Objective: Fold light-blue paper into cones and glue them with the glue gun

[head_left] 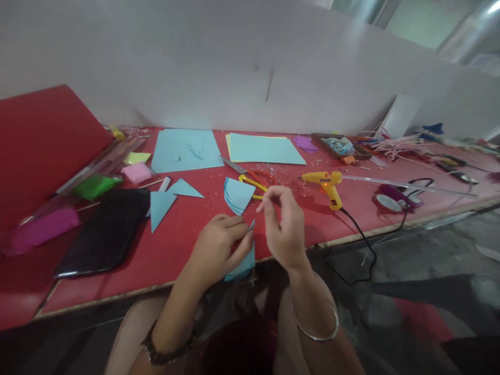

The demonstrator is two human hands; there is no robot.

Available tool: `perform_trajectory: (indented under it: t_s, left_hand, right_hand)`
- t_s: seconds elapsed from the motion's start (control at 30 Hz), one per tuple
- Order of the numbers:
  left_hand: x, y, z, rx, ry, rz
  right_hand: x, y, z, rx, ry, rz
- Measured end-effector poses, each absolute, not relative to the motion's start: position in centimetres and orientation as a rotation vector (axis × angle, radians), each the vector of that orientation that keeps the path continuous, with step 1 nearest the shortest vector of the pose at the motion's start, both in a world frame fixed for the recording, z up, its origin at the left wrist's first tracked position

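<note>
On the head view I see the left hand closed on a blue paper piece, left of the hot glue gun at the red tabletop's near edge. The right hand is just beside it, thumb and forefinger pinched together. I cannot tell whether they grip anything.
</note>
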State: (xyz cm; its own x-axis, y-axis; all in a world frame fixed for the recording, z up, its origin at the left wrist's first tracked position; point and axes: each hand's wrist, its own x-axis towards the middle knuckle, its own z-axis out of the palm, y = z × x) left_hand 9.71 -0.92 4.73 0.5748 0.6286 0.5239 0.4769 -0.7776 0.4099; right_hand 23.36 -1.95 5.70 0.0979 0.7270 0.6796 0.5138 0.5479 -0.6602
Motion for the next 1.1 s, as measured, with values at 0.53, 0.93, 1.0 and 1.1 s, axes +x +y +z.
perform_trajectory:
  t_s: [0.53,0.93,1.0,1.1]
  left_hand:
    - [8.9,-0.2,4.8,2.042,1.129,1.235]
    - [8.9,0.0,4.4,1.849,1.417,1.459]
    - [9.0,0.1,4.4,1.843,1.349,1.449]
    - [9.1,0.2,4.3,1.934,1.270,1.409]
  right_hand:
    - [22.8,4.2,7.5,-1.015,-2.014,0.626]
    - [23.2,-0.2,5.8,-0.950,-1.762,1.172]
    - [22.9,0.0,5.5,-0.975,-1.701,1.092]
    - [22.7,0.3,4.9,-1.019,-1.622,1.000]
